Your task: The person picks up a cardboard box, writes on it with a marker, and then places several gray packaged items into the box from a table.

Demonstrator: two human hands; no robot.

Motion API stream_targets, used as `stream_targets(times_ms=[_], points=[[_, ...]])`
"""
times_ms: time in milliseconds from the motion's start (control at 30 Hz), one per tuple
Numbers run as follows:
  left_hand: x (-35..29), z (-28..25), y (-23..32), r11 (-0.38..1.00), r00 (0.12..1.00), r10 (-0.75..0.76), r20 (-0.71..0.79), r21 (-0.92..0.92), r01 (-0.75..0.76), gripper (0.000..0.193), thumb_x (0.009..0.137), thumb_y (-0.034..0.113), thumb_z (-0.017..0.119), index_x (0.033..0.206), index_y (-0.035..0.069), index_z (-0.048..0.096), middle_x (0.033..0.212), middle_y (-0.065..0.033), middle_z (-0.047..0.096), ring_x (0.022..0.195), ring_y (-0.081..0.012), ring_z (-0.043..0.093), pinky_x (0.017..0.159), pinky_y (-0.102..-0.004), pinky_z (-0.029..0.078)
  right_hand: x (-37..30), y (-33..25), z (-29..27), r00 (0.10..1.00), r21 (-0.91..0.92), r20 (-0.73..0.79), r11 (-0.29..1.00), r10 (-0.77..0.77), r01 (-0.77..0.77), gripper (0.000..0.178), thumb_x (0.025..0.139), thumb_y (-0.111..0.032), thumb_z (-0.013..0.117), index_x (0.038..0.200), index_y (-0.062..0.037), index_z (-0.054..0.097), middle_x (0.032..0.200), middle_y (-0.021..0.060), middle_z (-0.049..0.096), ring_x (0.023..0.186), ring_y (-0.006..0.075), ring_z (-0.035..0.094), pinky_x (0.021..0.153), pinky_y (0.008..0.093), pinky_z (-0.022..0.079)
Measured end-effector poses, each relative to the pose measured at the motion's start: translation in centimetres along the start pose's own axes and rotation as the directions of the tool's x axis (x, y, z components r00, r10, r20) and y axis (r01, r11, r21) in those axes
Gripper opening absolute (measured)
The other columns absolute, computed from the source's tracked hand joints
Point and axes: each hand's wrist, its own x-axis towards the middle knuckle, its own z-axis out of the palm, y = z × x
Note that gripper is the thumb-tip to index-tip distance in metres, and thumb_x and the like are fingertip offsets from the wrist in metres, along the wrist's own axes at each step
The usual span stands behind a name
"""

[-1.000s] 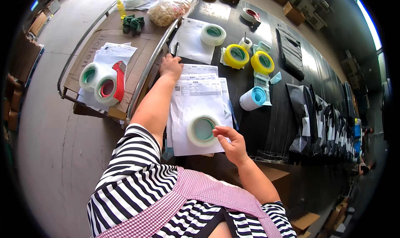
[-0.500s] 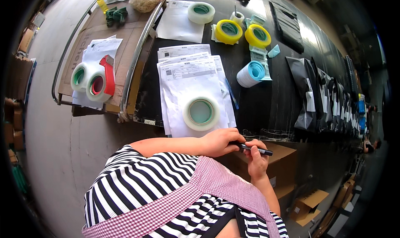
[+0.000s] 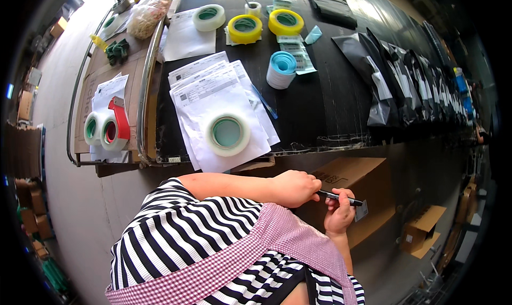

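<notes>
A slim black pen [image 3: 323, 192] lies between my two hands, off the near edge of the table. My left hand [image 3: 296, 189] is closed around its left end, the fingers curled and hiding that tip. My right hand [image 3: 339, 213] pinches the pen's right part between thumb and fingers, with the dark end sticking out to the right. Left of my hands, a stack of printed sheets [image 3: 205, 94] rests at the table's near edge. A roll of clear tape [image 3: 244, 136] lies flat on the sheets, and a blue pen [image 3: 265, 103] is beside them.
Yellow tape rolls [image 3: 260, 34] and a blue label roll [image 3: 281, 80] stand farther back on the black table [image 3: 320, 113]. Black plastic bags [image 3: 381, 99] line its right side. A cart [image 3: 140, 99] with a red tape dispenser [image 3: 120, 118] is left. Cardboard boxes [image 3: 368, 179] sit below.
The view has swung right, so the table things appear farther left. My hands, with the pen, now appear farther from the paper stack, and more of the pen shows between them.
</notes>
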Motion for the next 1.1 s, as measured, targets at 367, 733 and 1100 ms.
stream_targets(times_ms=[367,733,1100], points=[[2.5,3.9,-1.1,0.963,0.968,-0.234,0.090,0.156,0.218,0.031,0.098,0.033,0.059,0.096,0.002,0.057,0.097,-0.0179,0.066,0.097,-0.0379,0.065,0.083,-0.0473,0.053,-7.5,-5.8,-33.6,0.621,0.113,-0.773,0.936,-0.128,0.333,0.024,0.101,-0.027,0.057,0.104,-0.0043,0.061,0.067,-0.0030,0.039,0.059,0.0081,0.036,0.055,0.0226,0.032],[7.8,18.5,1.6,0.879,0.839,-0.473,0.268,0.087,0.468,0.027,0.099,0.027,0.060,0.104,0.001,0.056,0.109,-0.0219,0.067,0.108,-0.0408,0.062,0.091,-0.0475,0.050,-5.5,6.9,-34.4,0.720,0.085,-0.692,0.996,0.058,0.002,0.037,0.106,-0.029,0.054,0.137,-0.0088,0.053,0.108,0.0095,0.067,0.091,0.0143,0.062,0.087,0.0291,0.051],[17.8,29.8,-9.0,0.728,0.718,-0.676,-0.165,-0.001,0.685,0.039,0.092,0.029,0.062,0.122,0.005,0.056,0.115,-0.0268,0.066,0.110,-0.0453,0.062,0.095,-0.0517,0.049,-11.1,25.4,-54.7,0.388,-0.410,-0.889,0.799,-0.243,-0.439,0.033,0.094,-0.005,0.055,0.124,0.0092,0.052,0.102,0.0171,0.066,0.091,0.0230,0.063,0.087,0.0342,0.052]])
